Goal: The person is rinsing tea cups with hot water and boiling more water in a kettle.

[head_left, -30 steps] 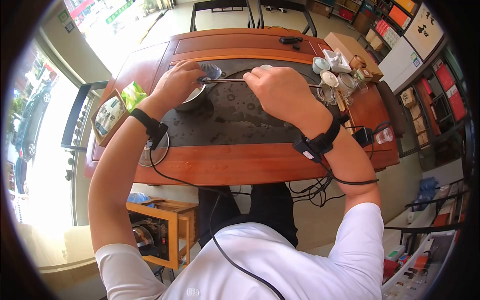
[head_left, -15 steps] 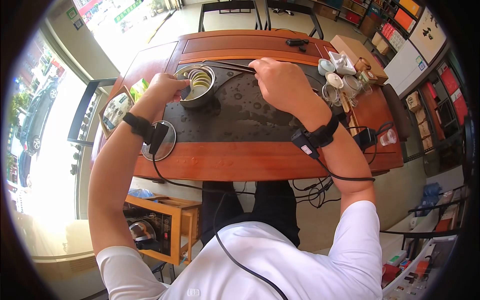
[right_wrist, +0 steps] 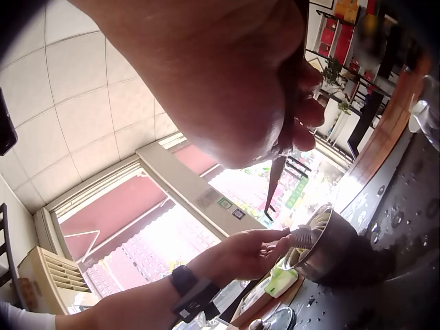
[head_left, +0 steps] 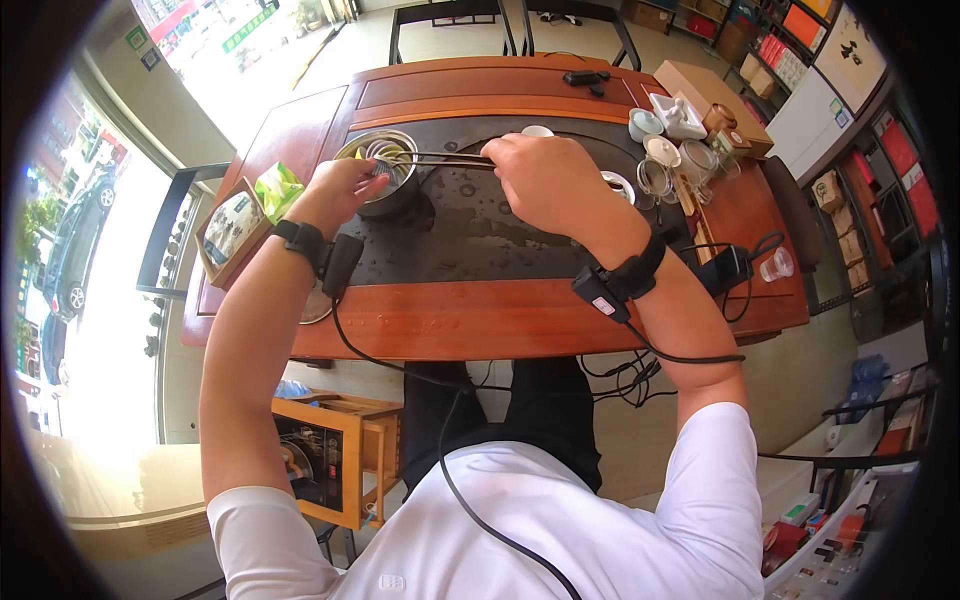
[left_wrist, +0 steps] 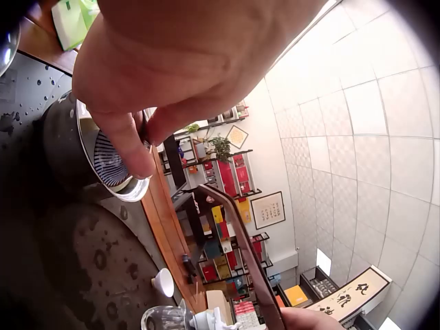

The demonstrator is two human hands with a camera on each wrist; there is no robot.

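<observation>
My left hand [head_left: 338,192] pinches a blue-and-white striped bowl [left_wrist: 108,161] by its edge. The bowl overlaps the mouth of a metal pot [head_left: 392,203] at the table's left, inside which pale rounded rims [head_left: 378,150] stand in a row. My right hand [head_left: 560,182] grips long, thin dark tongs [head_left: 445,158] that point leftward, their tips over the pot beside the left fingers. In the right wrist view the tongs [right_wrist: 276,187] extend from under the curled fingers toward the pot [right_wrist: 328,256]. Nothing shows between the tong tips.
A wet dark tray [head_left: 470,240] is set into the wooden table [head_left: 500,320]. White cups [head_left: 618,186] stand behind the right hand; teaware and glass jars [head_left: 700,165] crowd the right. A framed box [head_left: 232,235] and green packet [head_left: 278,190] sit left. Cables [head_left: 640,370] hang from the wrists.
The left hand moved away from the tong tips with the striped bowl, to the pot's left, then back over its rim. The tong tips have dropped from the pot's far edge to over its mouth.
</observation>
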